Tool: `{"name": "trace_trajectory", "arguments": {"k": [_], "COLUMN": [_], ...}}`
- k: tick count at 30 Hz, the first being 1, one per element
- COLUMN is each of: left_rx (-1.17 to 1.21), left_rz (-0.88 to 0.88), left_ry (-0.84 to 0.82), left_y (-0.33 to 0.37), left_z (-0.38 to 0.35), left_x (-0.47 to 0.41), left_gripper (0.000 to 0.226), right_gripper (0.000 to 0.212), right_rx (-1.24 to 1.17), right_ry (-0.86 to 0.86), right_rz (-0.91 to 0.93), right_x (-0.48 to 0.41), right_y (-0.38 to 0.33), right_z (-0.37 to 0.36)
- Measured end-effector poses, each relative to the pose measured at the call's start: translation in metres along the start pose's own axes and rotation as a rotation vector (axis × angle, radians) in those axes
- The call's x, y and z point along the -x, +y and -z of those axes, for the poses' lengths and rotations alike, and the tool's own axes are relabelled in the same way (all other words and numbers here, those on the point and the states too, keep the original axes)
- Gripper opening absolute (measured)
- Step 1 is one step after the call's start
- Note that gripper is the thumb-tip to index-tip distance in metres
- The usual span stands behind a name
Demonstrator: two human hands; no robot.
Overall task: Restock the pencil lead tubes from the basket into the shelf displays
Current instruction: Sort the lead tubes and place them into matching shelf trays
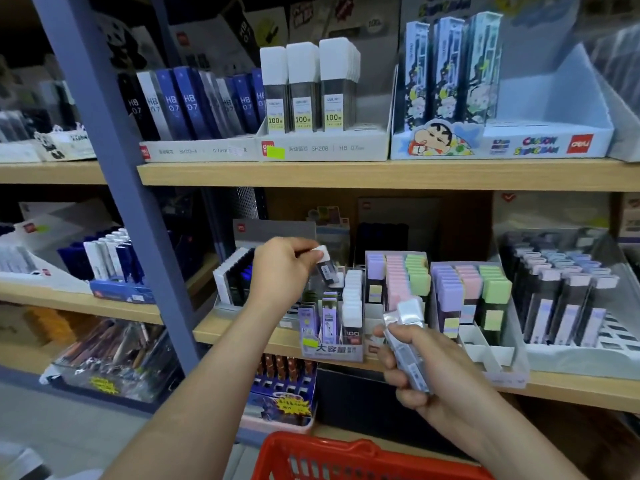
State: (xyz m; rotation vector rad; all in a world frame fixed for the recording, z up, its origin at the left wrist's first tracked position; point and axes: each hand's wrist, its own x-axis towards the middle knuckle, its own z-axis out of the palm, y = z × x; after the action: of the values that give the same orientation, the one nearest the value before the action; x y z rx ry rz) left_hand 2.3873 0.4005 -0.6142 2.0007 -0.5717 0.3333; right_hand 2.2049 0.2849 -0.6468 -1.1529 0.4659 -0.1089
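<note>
My left hand (282, 268) pinches one white-capped lead tube (324, 263), tilted, just above a small display box (332, 349) of white-capped and lilac tubes on the middle shelf. Lower right, my right hand (419, 372) grips a bundle of several clear, white-capped lead tubes (407, 337) in front of that shelf. The red basket (346, 455) sits at the bottom edge; its contents are mostly out of view.
Pastel-capped tube displays (471, 296) stand to the right, then a tray of dark tubes (561, 306). The upper shelf (346, 173) carries HB 0.7 tubes, white-capped 100-count tubes and a cartoon box. A slanted grey-blue upright (114, 161) stands on the left.
</note>
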Motion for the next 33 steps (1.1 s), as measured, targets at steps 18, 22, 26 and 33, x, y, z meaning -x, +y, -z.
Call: {"name": "trace_trajectory", "arguments": {"k": [18, 22, 26, 33], "left_rx": [-0.471, -0.458, -0.361, -0.508], "left_rz": [-0.044, -0.044, -0.05, -0.081], "left_ry": [-0.411, -0.439, -0.452, -0.491], "left_y": [0.004, 0.006, 0.002, 0.01], "left_z": [-0.03, -0.029, -0.017, -0.001], "left_x": [-0.035, -0.034, -0.034, -0.045], "left_gripper": [0.014, 0.023, 0.016, 0.031], "right_gripper": [0.034, 0.036, 0.046, 0.035], "right_rx": [-0.106, -0.227, -0.22, -0.201], "right_ry": [0.005, -0.019, -0.025, -0.109], "right_rz": [-0.04, -0.04, -0.07, -0.073], "right_x": [0.018, 0.021, 0.023, 0.021], "right_y": [-0.01, -0.007, -0.007, -0.011], "right_z": [0.006, 0.007, 0.005, -0.003]}}
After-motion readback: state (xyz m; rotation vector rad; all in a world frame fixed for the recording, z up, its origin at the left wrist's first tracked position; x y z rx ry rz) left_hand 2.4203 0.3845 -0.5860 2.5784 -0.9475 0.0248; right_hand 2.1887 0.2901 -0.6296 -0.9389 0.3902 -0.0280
